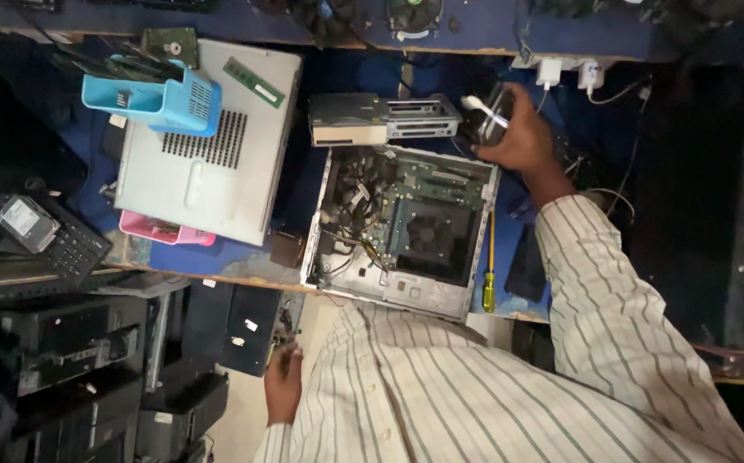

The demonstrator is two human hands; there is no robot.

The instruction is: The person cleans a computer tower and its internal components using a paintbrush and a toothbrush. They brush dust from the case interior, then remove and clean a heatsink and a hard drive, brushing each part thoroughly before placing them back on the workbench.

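Overhead view of a cluttered blue workbench (217, 257), seen from a head camera. At centre, an open desktop computer case (399, 230) lying flat, lid off, green motherboard (427, 219) and a tangle of internal cables (359, 184) exposed. Just beyond the case's far edge, a removed grey drive cage (380, 118), resting on the bench.

Right hand (519, 135), at the end of a striped-shirt sleeve (612, 291), reaching past the far right corner of the case, fingers curled around a small dark component (492, 116) with a white cable plug (476, 105) against it; exact kind of component too dark to tell. Left hand (283, 383) low by the body, below the bench edge, fingers closed on a small dark object, too dim to identify.

Beside the case on the right, a yellow-handled screwdriver (490, 274) lying on the bench, alongside a flat black object (528, 261). To the left, a closed grey computer case (209, 146) with a blue plastic basket (162, 94) and a green memory stick (254, 82) on top, a pink tray (166, 230) peeking out beneath. Further left, a hard drive (27, 223) resting on a black keyboard (67, 244). More dark computer cases (80, 369) stacked under the bench.
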